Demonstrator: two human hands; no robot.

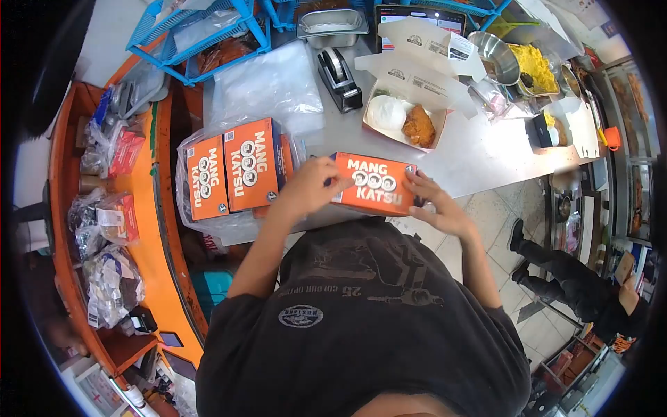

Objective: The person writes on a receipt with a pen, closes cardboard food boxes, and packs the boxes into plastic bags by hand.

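Observation:
An orange takeout box printed "MANG KATSU" lies closed at the table's front edge, between my hands. My left hand is at its left end, fingers bent over the lid's edge. At the right end, my right hand grips the side with its fingers on top. Just beyond stands an open takeout box holding a mound of rice and a piece of fried food. To the left, several more orange boxes sit in a clear plastic bag.
A black tape dispenser and clear plastic bags lie behind. Blue baskets, a tablet, a metal bowl and a tray of yellow food line the back. A person in black stands at right.

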